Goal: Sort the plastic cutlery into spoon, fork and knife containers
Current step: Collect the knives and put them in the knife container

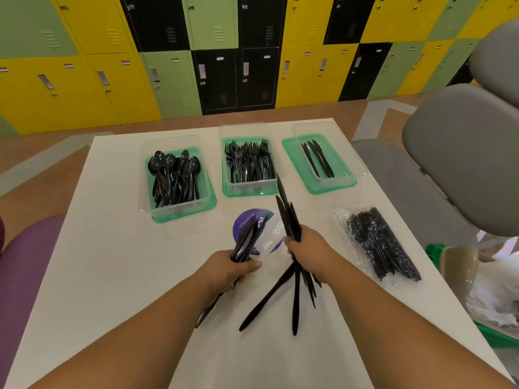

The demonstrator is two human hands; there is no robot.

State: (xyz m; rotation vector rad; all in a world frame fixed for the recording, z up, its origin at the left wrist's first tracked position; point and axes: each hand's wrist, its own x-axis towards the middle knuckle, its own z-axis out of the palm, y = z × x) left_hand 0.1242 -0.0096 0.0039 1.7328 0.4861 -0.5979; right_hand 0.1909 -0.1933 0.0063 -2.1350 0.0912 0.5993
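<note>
Knives [289, 217] in right hand [307, 248] run near-to-far, fanned.

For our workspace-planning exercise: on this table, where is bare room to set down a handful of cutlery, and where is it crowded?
Bare: the table's left part, nearer than the spoon container and left of the left hand. Crowded: the centre, with the purple disc, right hand and bagged cutlery.

A communal locker area, as in a school, gym or workplace, is being shown. The far wall is being covered by yellow, green and black metal lockers [213, 51], and a white table [112, 248] and grey padded chairs [463, 164] are being kept before them.
</note>
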